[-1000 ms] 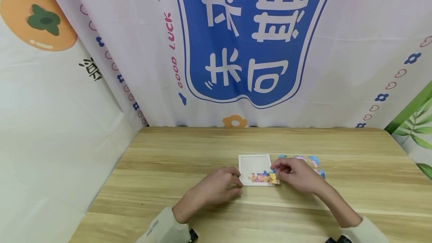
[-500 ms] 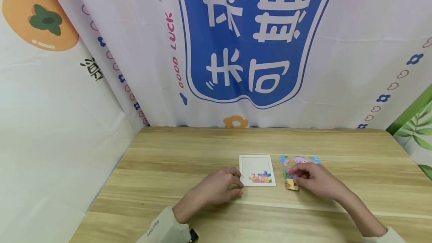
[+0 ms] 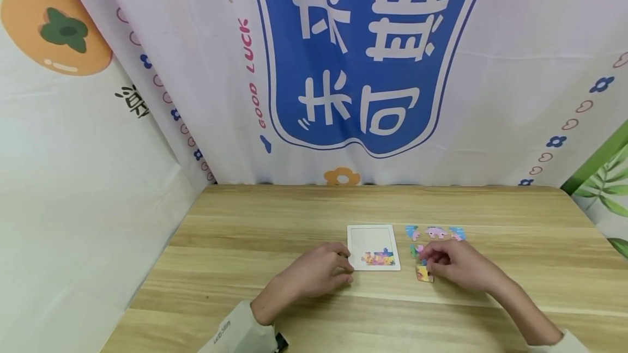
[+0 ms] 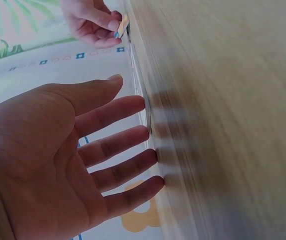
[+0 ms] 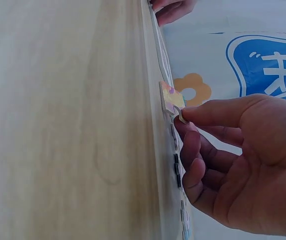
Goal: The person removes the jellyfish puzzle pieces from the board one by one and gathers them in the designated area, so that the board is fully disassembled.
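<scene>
A small white puzzle tray (image 3: 365,237) lies flat on the table, with several joined pink and yellow puzzle pieces (image 3: 379,259) in its lower right part. My left hand (image 3: 320,269) rests at the tray's left edge. In the left wrist view its fingers (image 4: 115,155) are nearly straight and grip nothing. To the right of the tray, my right hand (image 3: 456,263) pinches a yellow puzzle piece (image 3: 423,274) between thumb and fingertips. In the right wrist view that piece (image 5: 170,96) is tilted close over the table.
Loose puzzle pieces lie right of the tray: a purple one (image 3: 436,232), a blue and pink one (image 3: 412,232) and another blue one (image 3: 457,232) in a row. A green piece (image 3: 415,250) is partly covered by my right hand. A printed curtain (image 3: 225,124) hangs behind the wooden table (image 3: 255,206).
My right hand has carried the yellow puzzle piece from over the tray's lower right corner to the right, then slightly toward me. The left hand stays in place.
</scene>
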Demonstrator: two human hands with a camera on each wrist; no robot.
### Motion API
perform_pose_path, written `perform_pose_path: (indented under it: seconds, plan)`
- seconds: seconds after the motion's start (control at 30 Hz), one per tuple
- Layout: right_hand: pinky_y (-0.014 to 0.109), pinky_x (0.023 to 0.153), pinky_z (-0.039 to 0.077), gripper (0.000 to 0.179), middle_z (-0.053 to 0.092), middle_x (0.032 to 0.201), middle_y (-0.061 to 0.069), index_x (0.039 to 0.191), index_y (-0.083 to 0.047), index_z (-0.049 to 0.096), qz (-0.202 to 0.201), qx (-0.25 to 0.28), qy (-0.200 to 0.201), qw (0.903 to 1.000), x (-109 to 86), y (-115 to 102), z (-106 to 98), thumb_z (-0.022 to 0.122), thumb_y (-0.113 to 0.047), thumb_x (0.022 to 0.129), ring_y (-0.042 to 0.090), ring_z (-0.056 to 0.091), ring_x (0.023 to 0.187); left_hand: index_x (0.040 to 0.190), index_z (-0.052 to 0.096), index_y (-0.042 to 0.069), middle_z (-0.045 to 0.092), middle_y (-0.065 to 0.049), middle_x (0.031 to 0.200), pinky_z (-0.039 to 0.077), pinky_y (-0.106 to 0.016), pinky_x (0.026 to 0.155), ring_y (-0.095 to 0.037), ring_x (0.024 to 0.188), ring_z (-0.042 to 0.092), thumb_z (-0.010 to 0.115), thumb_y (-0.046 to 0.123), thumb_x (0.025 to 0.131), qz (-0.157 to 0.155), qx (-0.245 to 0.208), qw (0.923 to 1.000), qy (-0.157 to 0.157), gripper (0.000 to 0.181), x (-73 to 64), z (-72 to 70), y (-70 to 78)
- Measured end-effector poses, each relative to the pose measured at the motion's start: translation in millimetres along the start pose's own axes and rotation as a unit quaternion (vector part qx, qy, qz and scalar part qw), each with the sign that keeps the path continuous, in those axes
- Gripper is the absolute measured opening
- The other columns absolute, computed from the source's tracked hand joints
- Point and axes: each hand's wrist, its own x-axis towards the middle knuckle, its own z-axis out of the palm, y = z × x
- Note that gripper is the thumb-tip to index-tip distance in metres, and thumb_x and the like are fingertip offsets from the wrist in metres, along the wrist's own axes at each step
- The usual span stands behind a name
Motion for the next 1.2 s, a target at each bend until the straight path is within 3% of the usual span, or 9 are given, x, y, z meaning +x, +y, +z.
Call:
perform_pose_path:
  seconds: [0.27,0.53,1.2]
  plan:
    - [0.02,0.069,0.053,0.013,0.072,0.095,-0.004,0.111,-0.004,0.078,0.014,-0.013,-0.002,0.9998,0.5,-3.9,2.6,0.073,-0.008,0.1,-0.002,0.057,0.081,0.115,0.085,0.016,0.074,-0.001,0.134,0.055,-0.031,0.109,-0.015,0.128,0.067,0.075,0.028,0.103,-0.002,0.0,1.0,0.005,0.02,0.4,2.5,-1.2]
    - [0.021,0.07,0.054,0.024,0.07,0.097,-0.002,0.113,-0.003,0.075,0.026,-0.012,-0.014,0.9995,0.4,-5.6,3.3,0.081,-0.006,0.09,0.0,0.058,0.082,0.114,0.085,0.017,0.074,-0.002,0.133,0.056,-0.03,0.108,-0.014,0.125,0.068,0.076,0.029,0.102,-0.002,0.001,1.0,0.009,0.02,0.3,2.8,-0.8]
    - [0.021,0.069,0.053,0.023,0.072,0.097,0.003,0.111,-0.003,0.073,0.03,-0.012,-0.016,0.9994,-0.3,-6.9,3.0,0.079,0.001,0.089,0.001,0.057,0.082,0.116,0.085,0.016,0.073,-0.002,0.133,0.056,-0.031,0.108,-0.015,0.125,0.068,0.075,0.029,0.103,-0.006,-0.006,1.0,0.005,0.02,0.3,0.9,0.4]
